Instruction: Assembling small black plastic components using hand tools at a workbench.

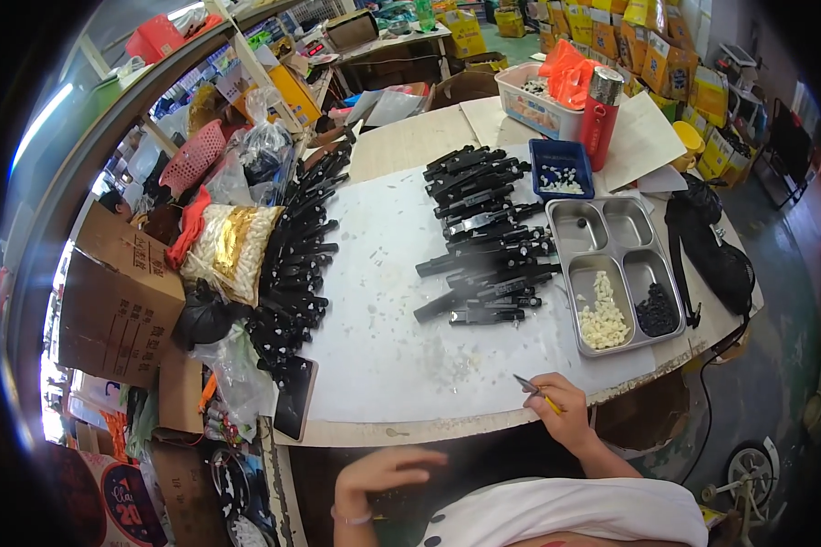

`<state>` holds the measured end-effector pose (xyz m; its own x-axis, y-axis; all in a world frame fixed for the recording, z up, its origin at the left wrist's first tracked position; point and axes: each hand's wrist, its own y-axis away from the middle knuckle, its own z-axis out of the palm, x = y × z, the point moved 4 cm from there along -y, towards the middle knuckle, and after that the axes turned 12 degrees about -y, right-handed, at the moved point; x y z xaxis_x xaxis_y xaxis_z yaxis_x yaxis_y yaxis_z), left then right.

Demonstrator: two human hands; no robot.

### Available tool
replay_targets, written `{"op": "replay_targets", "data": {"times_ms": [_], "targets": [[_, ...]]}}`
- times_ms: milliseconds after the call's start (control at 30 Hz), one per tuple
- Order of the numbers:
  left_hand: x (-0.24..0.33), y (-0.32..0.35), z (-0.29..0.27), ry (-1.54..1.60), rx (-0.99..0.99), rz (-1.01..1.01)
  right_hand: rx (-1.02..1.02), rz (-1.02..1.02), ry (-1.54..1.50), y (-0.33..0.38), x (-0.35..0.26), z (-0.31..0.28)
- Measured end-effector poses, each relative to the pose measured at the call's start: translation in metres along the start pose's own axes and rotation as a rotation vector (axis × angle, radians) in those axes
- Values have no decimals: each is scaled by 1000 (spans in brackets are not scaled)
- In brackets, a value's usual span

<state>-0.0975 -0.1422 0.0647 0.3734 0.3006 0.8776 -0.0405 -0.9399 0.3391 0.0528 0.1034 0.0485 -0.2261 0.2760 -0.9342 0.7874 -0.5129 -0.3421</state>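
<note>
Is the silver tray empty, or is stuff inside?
Not empty: the silver tray holds white pieces and black pieces in separate compartments.

Worktable (392, 150): pale top, near edge worn. Beyond its left edge, crowded shelving (178, 55); a lit tube light (47, 118) glares on that side. Past the far edge, a second table (401, 38), cluttered. Off the far right corner, stacked yellow cartons (602, 35). Out from the right edge: grey-green floor (780, 337), patchy sheen; dark chair (783, 150) near picture rim.

1 downward fisheye view from the head
</note>
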Motion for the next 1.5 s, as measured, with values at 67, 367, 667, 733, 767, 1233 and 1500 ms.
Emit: {"op": "replay_targets", "data": {"times_ms": [67, 367, 667, 733, 767, 1233, 1500], "targets": [[30, -34, -28, -5, 150, 9, 37, 21, -43, 3, -4, -3], [90, -249, -70, -1087, 813, 279, 97, -6, -22, 23, -25, -3], [84, -211, -65, -769, 991, 373, 134, 48, 62, 29, -33, -20], [97, -181, -57, -666, 1046, 484, 165, 114, 55, 23, -31, -20], [97, -169, -53, -711, 1086, 511, 179, 96, 85, 21, -28, -20], [62, -112, -6, -661, 1045, 206, 36, -53, 252, -4, -17, 11], [19, -31, 34, 451, 313, -129, -451, -264, 114, 15, -30, 34]]}}
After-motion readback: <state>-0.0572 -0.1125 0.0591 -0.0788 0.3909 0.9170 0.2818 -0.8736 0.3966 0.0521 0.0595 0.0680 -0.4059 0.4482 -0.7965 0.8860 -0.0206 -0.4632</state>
